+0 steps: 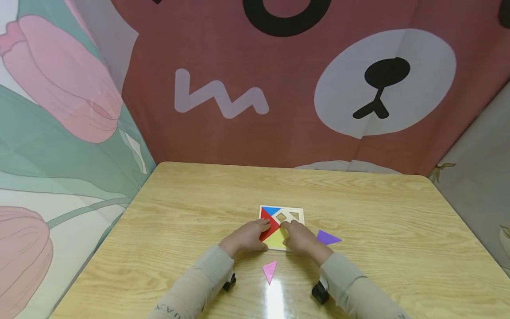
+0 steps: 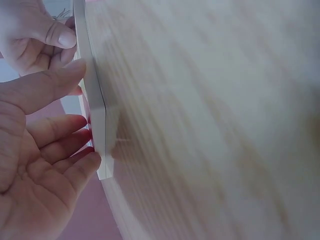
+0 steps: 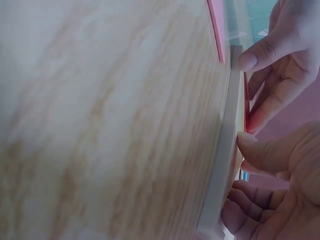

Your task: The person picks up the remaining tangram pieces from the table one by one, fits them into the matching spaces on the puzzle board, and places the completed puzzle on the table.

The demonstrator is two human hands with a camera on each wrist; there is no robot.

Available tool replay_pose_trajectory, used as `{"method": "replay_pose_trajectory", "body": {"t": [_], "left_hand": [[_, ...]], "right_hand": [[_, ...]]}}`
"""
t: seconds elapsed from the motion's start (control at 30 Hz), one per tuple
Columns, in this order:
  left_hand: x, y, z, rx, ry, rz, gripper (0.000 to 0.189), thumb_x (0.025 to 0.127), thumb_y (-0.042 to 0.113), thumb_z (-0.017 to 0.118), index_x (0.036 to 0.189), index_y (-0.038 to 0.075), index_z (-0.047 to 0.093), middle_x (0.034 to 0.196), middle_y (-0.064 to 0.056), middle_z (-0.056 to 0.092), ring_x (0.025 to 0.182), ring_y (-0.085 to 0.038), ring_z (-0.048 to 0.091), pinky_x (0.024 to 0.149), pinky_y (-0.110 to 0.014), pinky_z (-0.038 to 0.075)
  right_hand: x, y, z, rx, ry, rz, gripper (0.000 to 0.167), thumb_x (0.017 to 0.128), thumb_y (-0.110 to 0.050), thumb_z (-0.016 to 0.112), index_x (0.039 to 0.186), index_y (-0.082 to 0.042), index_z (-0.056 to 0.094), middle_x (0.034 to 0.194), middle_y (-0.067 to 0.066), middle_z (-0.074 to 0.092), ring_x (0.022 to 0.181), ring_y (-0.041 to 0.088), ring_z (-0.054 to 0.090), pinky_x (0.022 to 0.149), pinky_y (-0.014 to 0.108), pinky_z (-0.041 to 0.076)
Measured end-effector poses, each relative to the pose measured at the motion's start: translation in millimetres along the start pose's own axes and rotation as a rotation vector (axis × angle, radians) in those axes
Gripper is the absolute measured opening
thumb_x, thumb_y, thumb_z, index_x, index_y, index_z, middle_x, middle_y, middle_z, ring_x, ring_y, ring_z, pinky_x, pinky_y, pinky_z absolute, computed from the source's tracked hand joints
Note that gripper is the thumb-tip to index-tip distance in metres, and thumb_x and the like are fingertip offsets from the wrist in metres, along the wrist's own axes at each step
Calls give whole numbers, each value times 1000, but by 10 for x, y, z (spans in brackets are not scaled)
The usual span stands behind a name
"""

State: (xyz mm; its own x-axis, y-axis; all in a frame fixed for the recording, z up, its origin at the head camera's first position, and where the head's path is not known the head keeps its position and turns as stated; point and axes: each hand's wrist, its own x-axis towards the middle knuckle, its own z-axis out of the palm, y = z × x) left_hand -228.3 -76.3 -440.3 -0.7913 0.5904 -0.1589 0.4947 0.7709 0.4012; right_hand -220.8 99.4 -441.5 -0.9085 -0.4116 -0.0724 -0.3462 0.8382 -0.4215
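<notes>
A pale tangram board (image 1: 301, 213) lies flat on the table under both hands. In it sit a blue triangle (image 1: 271, 210), a large red triangle (image 1: 275, 225) and a large yellow triangle (image 1: 276, 240). My left hand (image 1: 248, 235) rests its fingers over the red triangle, thumb at the board's near left corner. With thumb and forefinger, my right hand (image 1: 299, 237) pinches at the yellow triangle; its other fingers curl by the board's right side in the right wrist view. Two cut-outs show pale wood, a square-like one and a triangular one.
A purple triangle (image 1: 327, 237) lies just right of the right hand. Nearer the front, a pink triangle (image 1: 269, 271) lies between the forearms. The wooden table (image 1: 179, 199) backs onto a red-brown curtain (image 1: 287, 141) with a cartoon face.
</notes>
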Motion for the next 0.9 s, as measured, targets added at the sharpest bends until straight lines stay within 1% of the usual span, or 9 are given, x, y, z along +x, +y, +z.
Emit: {"method": "replay_pose_trajectory", "body": {"t": [0.13,0.2,0.33,0.5,0.57,0.67,0.77,0.9], "left_hand": [[12,4,9,8,3,6,61,72,22,67,126,2,44,133,-6,36,122,-21,31,99,-29,25],[20,5,17,12,2,10,62,72,22,67,126,1,44,133,-6,36,122,-21,30,99,-29,25],[36,5,30,6,-7,13,62,73,22,66,126,2,43,134,-5,35,123,-21,29,99,-29,24],[32,-3,28,0,-13,0,62,74,23,66,128,3,42,135,-4,34,124,-21,27,100,-29,23],[18,-3,16,0,-12,2,62,74,22,66,127,2,42,135,-5,34,124,-22,27,100,-30,23],[0,2,-2,3,-10,11,62,74,22,65,127,1,42,134,-7,35,124,-22,27,100,-30,23],[-14,11,-20,-4,-14,8,61,74,21,65,127,0,41,134,-7,34,124,-22,27,100,-30,22],[-15,9,-23,-2,-18,7,62,75,21,65,127,0,41,135,-8,34,124,-23,26,100,-31,21]], "right_hand": [[-22,19,-25,31,-9,0,44,69,-10,68,109,2,53,93,15,54,86,30,53,78,42,42],[-41,37,-35,43,-16,-1,45,67,-12,69,108,2,54,92,14,54,84,29,53,77,42,43],[-95,95,-71,88,-35,-9,46,66,-12,69,108,1,54,84,9,52,75,22,51,71,39,43],[-141,174,-134,150,-64,-79,44,68,-8,69,108,2,54,79,6,52,72,17,48,66,35,42],[-157,194,-163,169,-76,-110,43,69,-7,68,108,3,54,78,6,52,71,17,48,65,33,42],[-185,213,-203,200,-89,-133,41,70,-7,68,107,4,54,78,6,52,70,16,47,63,32,42],[-216,232,-229,224,-101,-133,40,71,-8,67,107,4,54,79,5,52,70,15,46,63,32,42],[-260,261,-250,257,-97,-134,39,72,-7,66,106,4,53,79,5,52,70,16,46,62,31,42]]}}
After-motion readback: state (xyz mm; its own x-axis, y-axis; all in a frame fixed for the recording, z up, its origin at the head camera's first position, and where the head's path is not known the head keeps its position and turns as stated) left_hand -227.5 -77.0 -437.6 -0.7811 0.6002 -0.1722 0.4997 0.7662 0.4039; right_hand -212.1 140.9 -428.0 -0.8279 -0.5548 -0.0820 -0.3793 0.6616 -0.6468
